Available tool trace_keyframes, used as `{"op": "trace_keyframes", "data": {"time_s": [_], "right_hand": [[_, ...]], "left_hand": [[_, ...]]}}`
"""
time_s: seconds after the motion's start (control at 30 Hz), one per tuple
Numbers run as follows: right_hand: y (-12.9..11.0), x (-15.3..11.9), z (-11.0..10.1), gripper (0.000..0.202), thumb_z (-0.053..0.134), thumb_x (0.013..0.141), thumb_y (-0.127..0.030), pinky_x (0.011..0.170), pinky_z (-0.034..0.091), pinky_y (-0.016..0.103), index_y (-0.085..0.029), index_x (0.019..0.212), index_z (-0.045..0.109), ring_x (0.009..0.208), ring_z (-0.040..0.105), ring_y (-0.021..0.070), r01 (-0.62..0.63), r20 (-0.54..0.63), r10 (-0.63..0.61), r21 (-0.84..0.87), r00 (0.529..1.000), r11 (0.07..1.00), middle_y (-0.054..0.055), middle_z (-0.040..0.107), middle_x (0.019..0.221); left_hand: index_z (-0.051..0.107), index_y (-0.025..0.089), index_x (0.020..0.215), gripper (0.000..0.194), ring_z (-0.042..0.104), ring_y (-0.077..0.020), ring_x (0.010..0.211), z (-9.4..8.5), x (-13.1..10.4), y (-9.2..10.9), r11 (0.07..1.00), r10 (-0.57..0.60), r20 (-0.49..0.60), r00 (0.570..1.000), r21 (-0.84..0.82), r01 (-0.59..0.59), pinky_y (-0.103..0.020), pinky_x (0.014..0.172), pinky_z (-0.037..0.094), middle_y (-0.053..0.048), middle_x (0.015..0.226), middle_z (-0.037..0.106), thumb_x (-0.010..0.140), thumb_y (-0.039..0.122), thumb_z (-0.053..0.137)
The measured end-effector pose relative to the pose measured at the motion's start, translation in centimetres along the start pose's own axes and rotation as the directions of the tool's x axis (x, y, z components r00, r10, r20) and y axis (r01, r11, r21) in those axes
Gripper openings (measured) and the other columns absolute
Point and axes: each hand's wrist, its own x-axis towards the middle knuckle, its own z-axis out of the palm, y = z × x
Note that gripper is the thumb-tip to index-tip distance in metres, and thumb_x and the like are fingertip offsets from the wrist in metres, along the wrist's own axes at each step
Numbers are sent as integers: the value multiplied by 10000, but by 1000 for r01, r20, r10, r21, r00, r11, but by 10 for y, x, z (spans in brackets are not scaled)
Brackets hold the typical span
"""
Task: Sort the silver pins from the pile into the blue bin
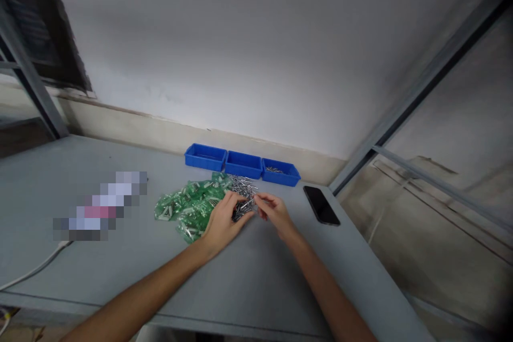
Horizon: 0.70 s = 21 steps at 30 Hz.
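Note:
A heap of thin, shiny metal pins [242,186], perhaps screws or rivets, lies loose on the grey table. My left hand [224,223] rests at the heap's left side, thumb and fingers apart and curved around the near part of it. At the right side, my right hand [276,214] has its thumb and fingers pinched together on what looks like one slim metal pin [249,203]; the fingers partly hide it. Green-tinted clear plastic bags [196,200] with small metal parts inside lie to the left, touching the heap.
Three blue trays stand in a row behind the heap: the left tray [205,164], the middle tray [243,166] and the right tray [280,177], which holds some metal pins. A black phone [321,206] lies at the right. A blurred-out device [102,206] with a white cable [38,268] lies left.

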Motion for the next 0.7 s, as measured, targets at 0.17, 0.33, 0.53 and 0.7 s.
{"op": "trace_keyframes", "data": {"time_s": [0.17,0.33,0.53,0.7], "right_hand": [[9,13,-20,445,661,643,-498,408,300,180,-147,916,668,481,444,64,-6,-223,28,98,974,995,16,613,701],[15,23,-39,476,665,602,-506,397,326,181,-157,925,679,482,482,68,-27,-401,62,93,914,995,31,644,768],[21,26,-54,498,620,649,-515,399,360,196,-128,959,670,484,505,92,-2,-483,-13,-29,875,1000,57,649,723],[24,31,-64,515,618,652,-530,388,365,219,-96,924,677,456,513,111,82,-520,-150,-153,841,985,80,663,690]], "left_hand": [[626,189,861,130,534,-175,877,-4,3,-6,996,63,-77,995,73,-57,-315,800,448,-51,961,514,822,302,575],[687,211,846,171,550,-168,856,-3,1,-11,981,154,1,988,118,-153,-326,800,461,-58,1001,537,854,268,526],[685,207,857,154,556,-166,835,4,-5,-5,973,194,58,979,113,-199,-320,776,465,-69,1025,545,839,248,538],[672,200,722,69,548,-166,804,8,-7,-2,963,229,98,969,123,-240,-308,738,457,-60,995,547,765,233,628]]}}
